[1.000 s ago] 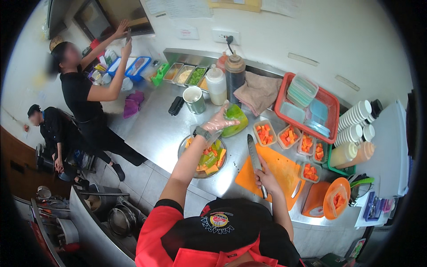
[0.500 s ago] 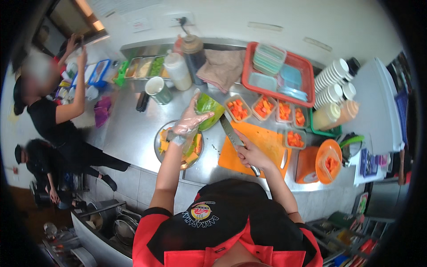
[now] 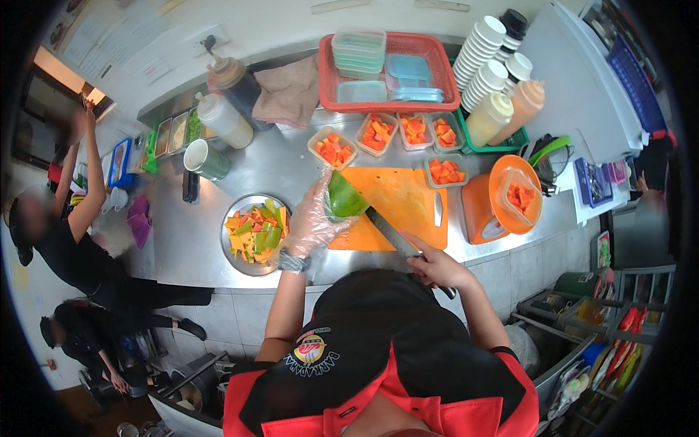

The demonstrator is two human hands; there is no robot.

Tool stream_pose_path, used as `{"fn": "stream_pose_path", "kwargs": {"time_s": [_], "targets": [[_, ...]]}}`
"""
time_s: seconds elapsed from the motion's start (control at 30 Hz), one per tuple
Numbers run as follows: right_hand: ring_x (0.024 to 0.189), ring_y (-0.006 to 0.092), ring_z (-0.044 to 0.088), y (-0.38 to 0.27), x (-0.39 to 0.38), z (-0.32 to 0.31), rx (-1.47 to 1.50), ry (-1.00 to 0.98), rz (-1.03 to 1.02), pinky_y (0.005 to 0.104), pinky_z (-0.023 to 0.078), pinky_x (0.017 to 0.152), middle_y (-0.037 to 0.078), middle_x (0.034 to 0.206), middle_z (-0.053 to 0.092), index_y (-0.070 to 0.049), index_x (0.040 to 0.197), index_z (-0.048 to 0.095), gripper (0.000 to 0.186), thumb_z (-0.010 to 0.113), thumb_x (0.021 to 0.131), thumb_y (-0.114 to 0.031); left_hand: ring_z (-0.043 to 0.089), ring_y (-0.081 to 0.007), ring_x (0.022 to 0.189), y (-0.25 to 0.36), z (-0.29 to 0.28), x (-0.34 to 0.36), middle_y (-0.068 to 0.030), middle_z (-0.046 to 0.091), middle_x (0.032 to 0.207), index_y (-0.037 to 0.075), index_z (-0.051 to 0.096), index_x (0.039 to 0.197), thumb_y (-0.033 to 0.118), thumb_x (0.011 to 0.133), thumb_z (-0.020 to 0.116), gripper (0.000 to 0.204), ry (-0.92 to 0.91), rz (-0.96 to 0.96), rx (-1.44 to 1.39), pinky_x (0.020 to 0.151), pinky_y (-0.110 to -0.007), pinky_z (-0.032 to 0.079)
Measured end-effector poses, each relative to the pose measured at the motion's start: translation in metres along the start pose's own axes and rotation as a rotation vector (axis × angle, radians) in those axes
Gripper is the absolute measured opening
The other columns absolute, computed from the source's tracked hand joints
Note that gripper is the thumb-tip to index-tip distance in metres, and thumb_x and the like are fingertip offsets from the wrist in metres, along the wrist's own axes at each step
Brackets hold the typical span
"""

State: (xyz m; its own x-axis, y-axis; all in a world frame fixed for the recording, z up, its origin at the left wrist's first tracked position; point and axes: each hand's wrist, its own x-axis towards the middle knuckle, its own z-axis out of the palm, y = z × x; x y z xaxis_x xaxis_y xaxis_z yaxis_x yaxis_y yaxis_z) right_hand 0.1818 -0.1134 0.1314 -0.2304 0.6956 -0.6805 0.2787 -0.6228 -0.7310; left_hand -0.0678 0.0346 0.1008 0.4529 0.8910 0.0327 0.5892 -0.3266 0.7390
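A large piece of green-skinned papaya [image 3: 345,197] is in my left hand [image 3: 313,222], which wears a clear plastic glove. It is held above the left side of an orange cutting board [image 3: 408,188]. My right hand [image 3: 439,268], bare, grips the handle of a kitchen knife [image 3: 392,234]. The blade points up and left, its tip by the fruit's lower right edge; whether they touch I cannot tell. To the left stands a round metal bowl [image 3: 227,253] of green and yellow-orange peels [image 3: 256,229].
Several clear tubs of orange cubes [image 3: 333,148] line the board's far side. An orange scale [image 3: 486,211] bears another tub [image 3: 520,195]. Behind are a red basket [image 3: 328,95] of containers, stacked cups [image 3: 477,54], sauce bottles [image 3: 224,120] and a green cup [image 3: 207,160]. Two people [image 3: 69,226] are at the left.
My view has shifted to the right. My left hand has brought the papaya from near the bowl to over the board's left part, and the knife has come nearer my body.
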Motion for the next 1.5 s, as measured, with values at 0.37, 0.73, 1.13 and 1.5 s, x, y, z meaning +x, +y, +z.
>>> {"fn": "stream_pose_path", "kwargs": {"time_s": [0.37,0.73,1.13,1.5], "targets": [[0.072,0.0381,0.063,0.006,0.004,0.036,-0.529,0.469,-0.549,0.0464,0.052,0.071,0.019,0.081,0.062,-0.027,0.150,0.027,0.067,0.052,0.090,-0.009,0.051,-0.0381,0.120,-0.008,0.015,-0.008,-0.0242,0.049,0.130,-0.003,0.030,0.143,0.028,0.061,0.088,0.105,0.055,0.154,0.132,0.102,-0.040,0.042],[0.064,0.0352,0.063,0.011,0.011,0.051,-0.695,0.497,-0.474,0.0460,0.055,0.063,0.016,0.076,0.057,-0.032,0.150,0.023,0.075,0.054,0.086,-0.009,0.051,-0.0401,0.118,-0.001,0.027,-0.015,-0.0266,0.049,0.128,-0.007,0.032,0.139,0.037,0.062,0.086,0.104,0.132,0.136,0.225,0.100,-0.041,0.044],[0.060,0.0353,0.061,0.009,0.008,0.055,-0.807,0.494,-0.383,0.0454,0.055,0.061,0.015,0.077,0.055,-0.034,0.150,0.023,0.077,0.054,0.085,-0.006,0.049,-0.0405,0.121,0.000,0.030,-0.018,-0.0272,0.048,0.131,-0.008,0.030,0.140,0.039,0.060,0.086,0.109,0.141,0.114,0.265,0.100,-0.042,0.044],[0.057,0.0357,0.062,0.007,0.008,0.049,-0.791,0.525,-0.460,0.0461,0.056,0.056,0.015,0.074,0.056,-0.034,0.151,0.021,0.082,0.054,0.082,-0.006,0.049,-0.0404,0.119,-0.002,0.032,-0.016,-0.0283,0.049,0.127,-0.008,0.027,0.141,0.038,0.061,0.086,0.111,0.155,0.132,0.272,0.098,-0.042,0.045]]}}
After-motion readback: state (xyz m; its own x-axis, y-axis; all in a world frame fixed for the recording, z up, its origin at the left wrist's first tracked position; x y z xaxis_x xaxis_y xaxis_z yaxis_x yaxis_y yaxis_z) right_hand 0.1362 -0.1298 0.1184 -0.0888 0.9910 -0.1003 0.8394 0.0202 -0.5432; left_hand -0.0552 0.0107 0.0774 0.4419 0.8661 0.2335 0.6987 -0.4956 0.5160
